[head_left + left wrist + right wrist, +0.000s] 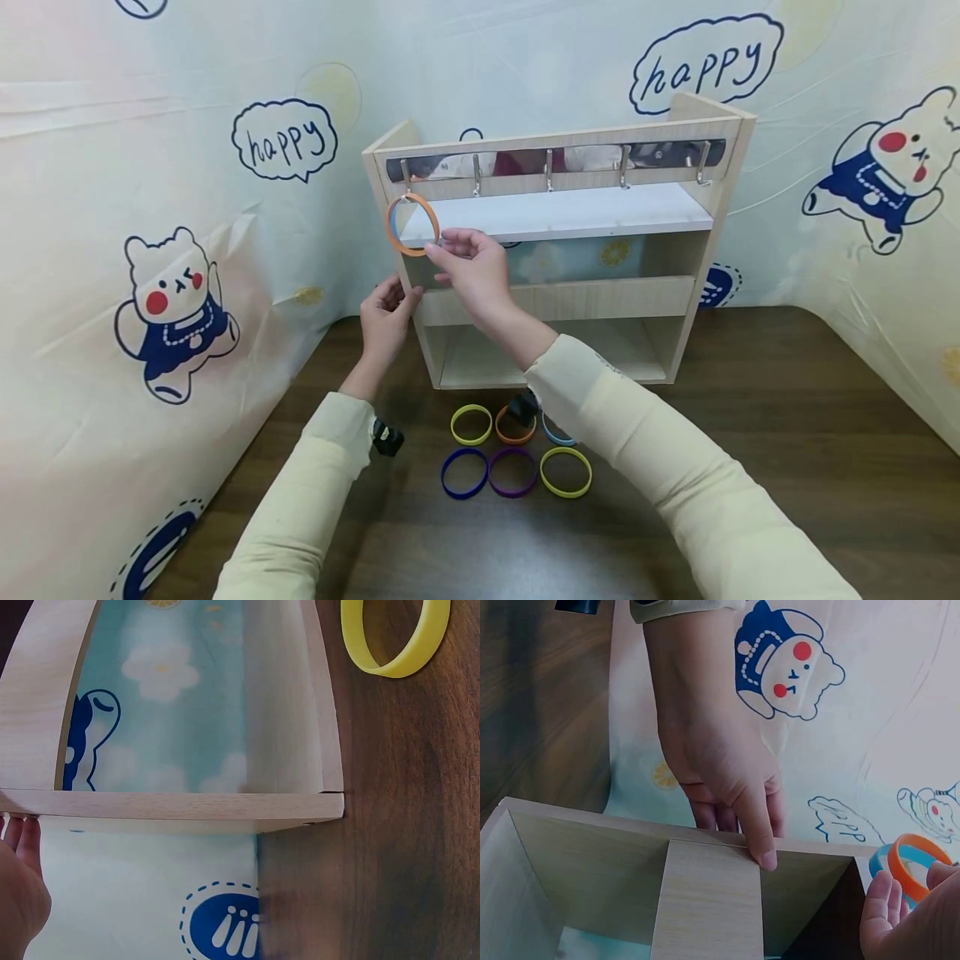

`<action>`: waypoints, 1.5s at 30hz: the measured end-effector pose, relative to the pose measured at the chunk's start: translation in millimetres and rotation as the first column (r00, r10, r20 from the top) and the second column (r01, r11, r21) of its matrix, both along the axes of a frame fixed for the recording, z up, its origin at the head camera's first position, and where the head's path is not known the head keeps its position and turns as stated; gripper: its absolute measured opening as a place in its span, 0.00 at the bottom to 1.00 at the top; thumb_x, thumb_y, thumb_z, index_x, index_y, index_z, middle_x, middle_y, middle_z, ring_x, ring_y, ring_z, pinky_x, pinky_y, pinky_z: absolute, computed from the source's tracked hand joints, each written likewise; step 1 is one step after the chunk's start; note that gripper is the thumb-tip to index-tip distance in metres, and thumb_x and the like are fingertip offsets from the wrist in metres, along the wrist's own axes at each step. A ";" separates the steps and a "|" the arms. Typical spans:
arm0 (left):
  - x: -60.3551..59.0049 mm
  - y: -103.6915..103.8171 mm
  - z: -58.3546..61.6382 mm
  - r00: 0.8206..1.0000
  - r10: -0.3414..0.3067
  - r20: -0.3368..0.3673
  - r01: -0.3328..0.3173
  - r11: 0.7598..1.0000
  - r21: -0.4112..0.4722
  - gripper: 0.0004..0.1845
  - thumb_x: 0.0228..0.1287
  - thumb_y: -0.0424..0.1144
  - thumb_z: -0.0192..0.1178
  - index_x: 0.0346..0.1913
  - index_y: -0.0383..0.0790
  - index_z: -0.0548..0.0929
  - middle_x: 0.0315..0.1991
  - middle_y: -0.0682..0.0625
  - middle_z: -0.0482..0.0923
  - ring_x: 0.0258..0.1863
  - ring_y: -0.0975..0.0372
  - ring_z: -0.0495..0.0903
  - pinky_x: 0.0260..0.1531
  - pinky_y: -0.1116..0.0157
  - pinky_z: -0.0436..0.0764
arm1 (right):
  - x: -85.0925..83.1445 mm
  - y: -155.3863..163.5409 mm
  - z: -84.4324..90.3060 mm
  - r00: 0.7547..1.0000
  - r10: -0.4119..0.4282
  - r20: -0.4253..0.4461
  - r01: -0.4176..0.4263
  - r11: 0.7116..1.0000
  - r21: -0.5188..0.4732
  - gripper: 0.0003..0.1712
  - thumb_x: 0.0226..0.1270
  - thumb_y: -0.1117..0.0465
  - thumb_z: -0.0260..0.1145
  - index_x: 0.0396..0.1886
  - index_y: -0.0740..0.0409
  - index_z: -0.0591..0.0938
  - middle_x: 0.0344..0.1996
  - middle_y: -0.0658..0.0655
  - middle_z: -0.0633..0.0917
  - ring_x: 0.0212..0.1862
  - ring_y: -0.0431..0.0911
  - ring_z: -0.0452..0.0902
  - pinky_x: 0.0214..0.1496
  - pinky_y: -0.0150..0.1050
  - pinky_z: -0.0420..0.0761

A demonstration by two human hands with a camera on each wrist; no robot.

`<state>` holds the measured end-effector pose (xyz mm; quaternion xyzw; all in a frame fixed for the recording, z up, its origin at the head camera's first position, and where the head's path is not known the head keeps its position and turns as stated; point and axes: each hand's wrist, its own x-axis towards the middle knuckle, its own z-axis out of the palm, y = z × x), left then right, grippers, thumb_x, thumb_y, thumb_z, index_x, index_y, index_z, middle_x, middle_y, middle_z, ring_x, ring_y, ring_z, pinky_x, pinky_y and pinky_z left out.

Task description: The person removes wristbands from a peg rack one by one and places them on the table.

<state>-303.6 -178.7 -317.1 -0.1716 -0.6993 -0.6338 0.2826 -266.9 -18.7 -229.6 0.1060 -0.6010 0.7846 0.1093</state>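
Observation:
An orange silicone wristband (432,218) hangs from the leftmost hook (406,172) of the wooden shelf (555,298), with a light blue wristband (876,861) behind it. My right hand (477,271) pinches the orange band's lower right edge between thumb and fingers. Lower down, my left hand (386,321) holds the shelf's left side panel. Its thumb (763,851) lies over the front edge and its fingers (28,844) are against the outer face.
On the brown table (420,542), several wristbands lie in two rows before the shelf, among them a yellow one (566,495), a purple one (513,494) and a dark blue one (465,496). More hooks (550,171) line the rail. A printed cloth (180,67) hangs behind.

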 end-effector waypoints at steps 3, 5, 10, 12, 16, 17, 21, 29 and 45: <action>0.8 -0.1 0.7 1.000 0.003 0.000 -0.003 1.000 -0.006 0.17 0.64 0.30 0.64 0.54 0.27 0.81 0.47 0.39 0.83 0.40 0.65 0.82 0.39 0.70 0.80 | -0.6 -1.9 1.6 1.000 0.003 0.003 -0.003 1.000 -0.003 0.13 0.62 0.66 0.71 0.44 0.65 0.81 0.37 0.57 0.84 0.40 0.52 0.82 0.36 0.37 0.83; 1.5 -0.5 1.0 1.000 0.006 0.000 -0.006 1.000 -0.012 0.17 0.64 0.30 0.64 0.54 0.27 0.81 0.47 0.38 0.83 0.40 0.65 0.82 0.39 0.70 0.80 | -0.5 -3.0 2.1 1.000 0.012 0.004 -0.012 1.000 -0.007 0.12 0.62 0.66 0.71 0.43 0.65 0.82 0.36 0.58 0.84 0.40 0.51 0.82 0.36 0.38 0.83; 3.0 -1.7 1.2 1.000 0.015 0.005 -0.015 1.000 -0.025 0.17 0.65 0.31 0.63 0.55 0.27 0.80 0.48 0.38 0.83 0.40 0.65 0.82 0.39 0.70 0.80 | -0.2 -4.1 2.3 1.000 0.027 0.013 -0.027 1.000 -0.004 0.09 0.63 0.66 0.70 0.41 0.65 0.82 0.35 0.57 0.84 0.37 0.46 0.82 0.36 0.38 0.83; 3.6 -2.0 1.4 1.000 0.018 0.009 -0.018 0.999 -0.030 0.17 0.65 0.31 0.63 0.55 0.27 0.80 0.48 0.37 0.83 0.39 0.65 0.82 0.39 0.70 0.80 | 0.1 -4.2 2.6 0.999 0.029 0.019 -0.029 1.000 -0.005 0.09 0.63 0.66 0.70 0.40 0.65 0.82 0.34 0.57 0.84 0.36 0.45 0.82 0.36 0.38 0.83; 2.8 -1.6 1.0 1.000 0.011 0.004 -0.011 1.000 -0.025 0.17 0.65 0.31 0.64 0.55 0.27 0.80 0.48 0.37 0.83 0.40 0.65 0.82 0.39 0.70 0.80 | 0.5 -3.8 3.7 0.999 0.040 0.027 -0.039 0.999 -0.016 0.09 0.63 0.66 0.70 0.40 0.65 0.81 0.34 0.57 0.84 0.36 0.45 0.82 0.36 0.38 0.83; 2.4 -1.6 0.8 1.000 0.007 0.000 -0.007 1.000 -0.025 0.17 0.65 0.31 0.63 0.55 0.27 0.80 0.48 0.37 0.83 0.40 0.65 0.82 0.39 0.70 0.80 | 0.7 -3.7 4.1 0.999 0.042 0.028 -0.041 0.999 -0.021 0.09 0.63 0.66 0.70 0.40 0.65 0.81 0.34 0.57 0.84 0.36 0.45 0.82 0.35 0.38 0.83; 0.6 -1.3 -0.2 1.000 -0.011 -0.019 0.010 1.000 -0.012 0.17 0.64 0.30 0.64 0.54 0.28 0.81 0.47 0.38 0.83 0.40 0.64 0.83 0.39 0.70 0.80 | 0.9 -3.5 6.1 0.997 0.062 0.038 -0.059 0.997 -0.055 0.09 0.63 0.67 0.70 0.40 0.66 0.81 0.35 0.59 0.85 0.35 0.46 0.84 0.35 0.38 0.84; 0.0 -1.8 -1.0 1.000 -0.010 -0.022 0.010 1.000 -0.008 0.17 0.64 0.31 0.64 0.54 0.27 0.81 0.46 0.39 0.83 0.40 0.64 0.83 0.39 0.70 0.80 | 4.0 -2.4 9.9 0.994 0.096 0.052 -0.091 0.991 -0.094 0.10 0.64 0.67 0.69 0.42 0.65 0.79 0.38 0.61 0.86 0.37 0.48 0.85 0.35 0.39 0.84; 0.8 -0.7 0.0 1.000 -0.015 -0.020 0.014 1.000 -0.010 0.17 0.64 0.30 0.64 0.55 0.26 0.80 0.46 0.38 0.83 0.40 0.64 0.82 0.39 0.70 0.80 | 8.8 -2.9 16.1 0.992 0.123 0.028 -0.119 0.985 -0.123 0.16 0.64 0.68 0.67 0.50 0.72 0.78 0.38 0.63 0.86 0.39 0.50 0.85 0.39 0.39 0.83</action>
